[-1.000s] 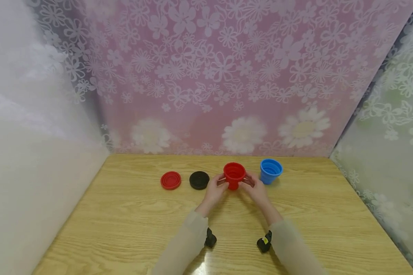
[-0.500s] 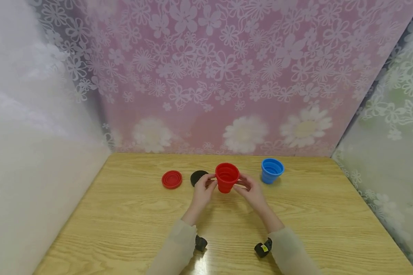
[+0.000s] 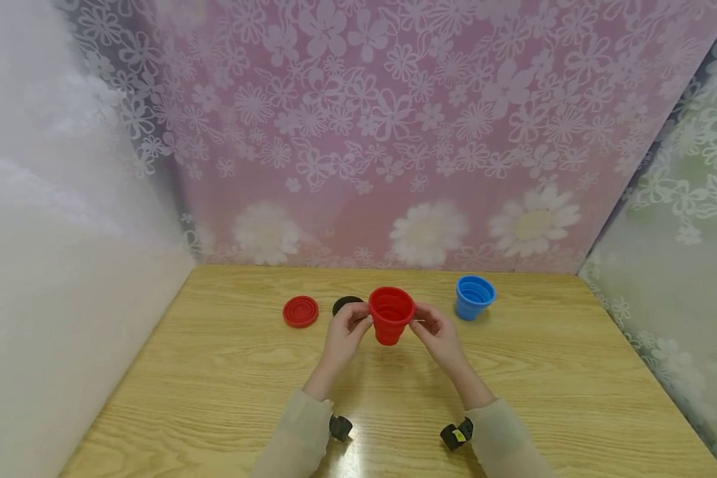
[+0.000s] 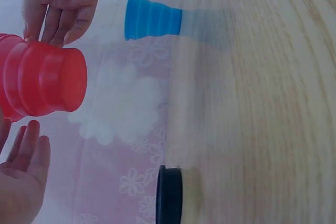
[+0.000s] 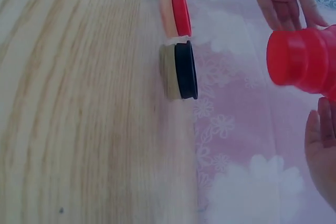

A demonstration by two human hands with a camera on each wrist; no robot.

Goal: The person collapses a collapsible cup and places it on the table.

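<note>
Between the two hands a red collapsible cup (image 3: 390, 317), extended to full height, is held upright above the table. The left hand (image 3: 343, 337) pinches its rim from the left with thumb and fingers. On the opposite side the right hand (image 3: 443, 336) pinches the rim too. Both wrist views show the cup's base (image 4: 74, 80) lifted off the wood. Behind the left hand lies a flat black collapsed cup (image 5: 186, 71), partly hidden in the head view. Further left is a flat red collapsed cup (image 3: 301, 311). An extended blue cup (image 3: 475, 297) stands right of the right hand.
The wooden table (image 3: 215, 392) ends at a pink flowered curtain (image 3: 358, 133) behind the cups. A pale wall (image 3: 78, 265) borders the left, and a flowered sheet (image 3: 675, 279) the right. Dark wrist cameras (image 3: 457, 435) sit below the sleeves.
The hands have raised the red cup and drawn it nearer and slightly left. The left hand now covers part of the black collapsed cup. The other cups stay where they were.
</note>
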